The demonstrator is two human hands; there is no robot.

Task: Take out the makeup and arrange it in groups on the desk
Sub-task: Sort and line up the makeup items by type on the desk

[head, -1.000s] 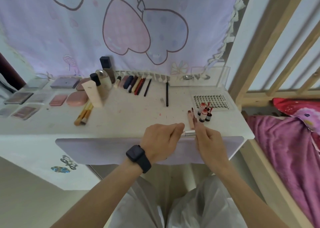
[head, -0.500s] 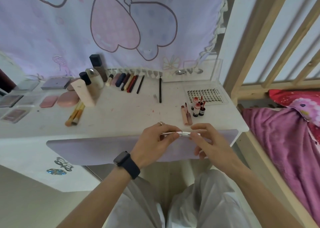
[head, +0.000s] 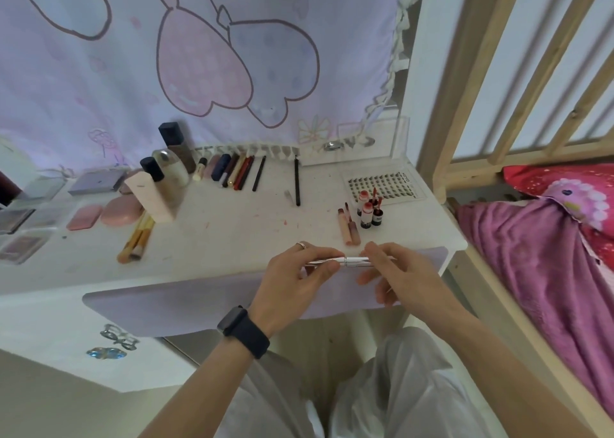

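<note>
Above the desk (head: 232, 235) front edge, toward its right corner: slim silver tube (head: 353, 260), pinched at one end by left hand (head: 292, 281), at the other by right hand (head: 398, 271). Probably light, rigid, slick. Grip mid-barrel, clear of the cap seam.

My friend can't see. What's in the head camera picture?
The left hand and right hand hold a silver tube over the front of the white desk. Sorted makeup lies behind: lip glosses right, pencils at the back, compacts left.

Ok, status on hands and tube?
Left hand and right hand each pinch an end of the silver tube, level over the desk edge. Lip glosses just beyond, nothing between.
</note>
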